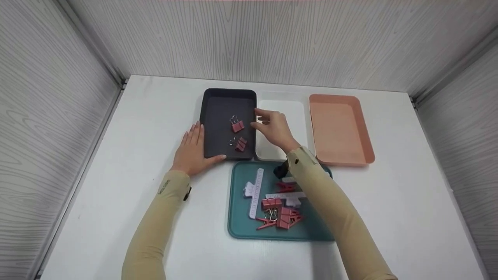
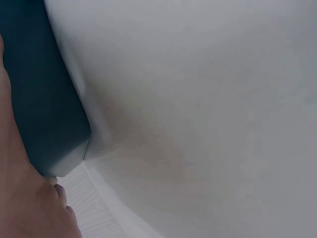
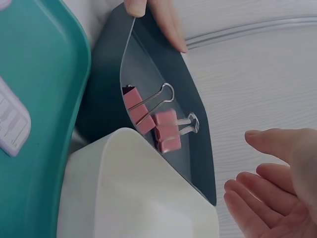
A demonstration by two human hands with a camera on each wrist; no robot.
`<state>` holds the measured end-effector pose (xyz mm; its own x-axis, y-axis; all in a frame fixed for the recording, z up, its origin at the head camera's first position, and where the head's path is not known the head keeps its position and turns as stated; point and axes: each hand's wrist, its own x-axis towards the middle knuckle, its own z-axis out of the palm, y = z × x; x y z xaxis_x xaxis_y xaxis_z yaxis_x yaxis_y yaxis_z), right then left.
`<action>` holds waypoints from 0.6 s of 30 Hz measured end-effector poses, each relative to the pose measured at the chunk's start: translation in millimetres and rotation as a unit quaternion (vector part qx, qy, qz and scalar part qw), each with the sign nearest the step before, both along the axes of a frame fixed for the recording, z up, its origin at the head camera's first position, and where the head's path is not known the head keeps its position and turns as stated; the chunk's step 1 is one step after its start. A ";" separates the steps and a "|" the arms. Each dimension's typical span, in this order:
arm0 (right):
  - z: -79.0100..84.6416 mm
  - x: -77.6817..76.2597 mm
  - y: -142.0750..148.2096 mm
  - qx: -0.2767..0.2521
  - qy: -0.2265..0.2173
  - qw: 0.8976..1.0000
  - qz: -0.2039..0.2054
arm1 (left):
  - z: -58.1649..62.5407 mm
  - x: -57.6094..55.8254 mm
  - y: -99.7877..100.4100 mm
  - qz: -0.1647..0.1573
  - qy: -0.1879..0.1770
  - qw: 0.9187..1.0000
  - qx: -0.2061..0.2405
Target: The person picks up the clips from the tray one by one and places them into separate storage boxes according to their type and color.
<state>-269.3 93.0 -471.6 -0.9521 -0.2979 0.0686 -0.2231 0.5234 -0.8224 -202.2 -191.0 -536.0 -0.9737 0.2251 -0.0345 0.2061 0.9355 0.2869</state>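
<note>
My left hand [image 1: 190,152] rests along the left side of a dark grey tray [image 1: 220,103], its thumb at the front rim. Inside this tray lie two pink binder clips, one [image 1: 237,126] behind the other [image 1: 241,144]; both show again in the right wrist view, one clip [image 3: 167,131] beside another [image 3: 139,110]. Over the edge between the dark tray and a white tray [image 1: 286,151] hovers my right hand [image 1: 275,126]. Its fingers are loosely bent with a gap to the thumb, and nothing is between them.
An orange tray [image 1: 338,132] stands right of the white one. In front, a green tray [image 1: 243,229] bears pink binder clips [image 1: 284,217], red clothespin-like clips [image 1: 266,223] and white ruler clips [image 1: 256,193]. My right forearm crosses its right side. Grey panels [image 1: 249,42] enclose the table.
</note>
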 end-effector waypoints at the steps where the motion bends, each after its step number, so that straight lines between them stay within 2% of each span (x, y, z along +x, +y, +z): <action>1: 1.2 1.2 1.3 0.000 0.005 1.000 -0.001 | -0.1 0.2 -0.6 0.000 0.002 1.000 0.002; 12: 22.1 18.8 12.1 -0.043 0.079 0.996 0.009 | -0.8 -3.5 -7.3 0.005 0.005 1.000 -0.002; 18: 28.6 32.1 20.4 -0.058 0.100 0.993 0.022 | -3.7 1.0 -8.2 0.010 0.011 1.000 0.002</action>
